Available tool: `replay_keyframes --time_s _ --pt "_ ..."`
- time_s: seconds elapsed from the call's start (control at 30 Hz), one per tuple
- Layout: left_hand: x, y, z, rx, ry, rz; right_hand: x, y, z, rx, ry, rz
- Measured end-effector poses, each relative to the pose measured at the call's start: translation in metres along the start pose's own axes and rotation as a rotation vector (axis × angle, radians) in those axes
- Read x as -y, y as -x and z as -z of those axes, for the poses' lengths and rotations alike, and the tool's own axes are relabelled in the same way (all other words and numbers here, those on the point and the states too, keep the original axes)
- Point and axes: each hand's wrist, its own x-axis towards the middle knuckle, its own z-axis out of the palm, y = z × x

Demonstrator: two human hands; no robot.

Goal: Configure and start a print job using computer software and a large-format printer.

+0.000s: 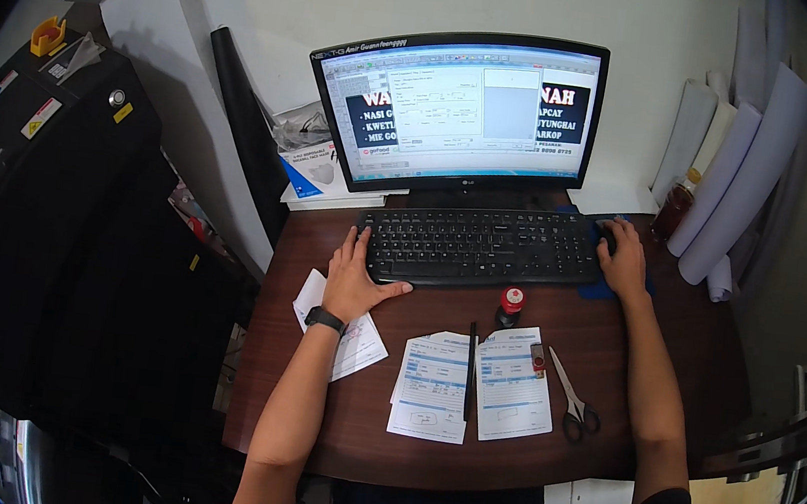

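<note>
My left hand (354,280) rests with fingers spread and thumb stretched out at the left end of a black keyboard (481,245). A dark watch (326,319) is on that wrist, above a folded white paper (358,349). Right of the keyboard, my right hand (627,263) is curled over a black computer mouse (608,239), mostly hidden under the palm, on a blue pad (597,292). Behind the keyboard stands a monitor (452,185), lit with a program's dialog window over a dark banner design.
Nearer me on the brown desk (359,453) lie two printed forms (430,403) (513,407), a black pen-like stick (469,371), scissors (578,406) and a red-topped stamp (512,307). Paper rolls (733,192) and a bottle (673,207) stand at right; a big black machine (54,229) at left.
</note>
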Motion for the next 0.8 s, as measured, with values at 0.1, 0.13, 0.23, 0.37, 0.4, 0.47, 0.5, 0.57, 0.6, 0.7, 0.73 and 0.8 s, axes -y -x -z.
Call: replay_keyframes --time_s 0.1,0.13,0.23,0.37,0.4,0.47,0.5,0.57,0.6,0.7,0.73,0.8 --pt "-0.0009 0.0003 0.001 0.016 0.022 0.019 0.0012 0.0004 0.0004 -0.013 0.007 0.01" --pt "-0.0012 0.0002 0.0012 0.018 0.018 0.015 0.0021 0.0006 0.0011 -0.028 0.011 0.005" --pt "-0.0013 -0.0007 0.0018 0.019 0.013 0.016 0.0047 0.0005 0.0034 -0.032 -0.001 0.017" --pt "-0.0005 0.0 0.0015 0.026 -0.001 0.016 0.0057 -0.0005 0.0033 -0.003 0.014 0.024" --pt "-0.0003 -0.0003 0.0014 0.038 0.006 0.025 0.0051 -0.0007 0.0032 -0.005 0.012 0.032" --pt "0.0001 -0.001 0.0015 0.033 -0.011 0.039 0.0042 -0.0009 0.0019 -0.026 0.015 0.035" --pt "-0.0001 -0.0016 0.0011 0.043 -0.014 0.035 0.0035 -0.0011 0.0014 -0.013 0.014 0.048" --pt "-0.0001 -0.0016 0.0007 0.034 -0.015 0.051 0.0024 -0.0011 0.0011 -0.014 0.029 0.037" --pt "0.0001 -0.0019 0.0006 0.037 -0.014 0.048 0.0023 -0.0008 0.0005 0.004 0.032 0.039" --pt "0.0012 -0.0017 0.0005 0.03 -0.023 0.035 0.002 -0.0011 -0.0004 -0.001 0.047 0.026" --pt "0.0013 -0.0016 0.0002 0.035 -0.026 0.027 0.0017 -0.0009 -0.0005 0.0 0.047 0.031" --pt "0.0016 -0.0016 -0.0003 0.023 -0.032 0.025 0.0012 -0.0008 -0.0007 -0.001 0.047 0.037"
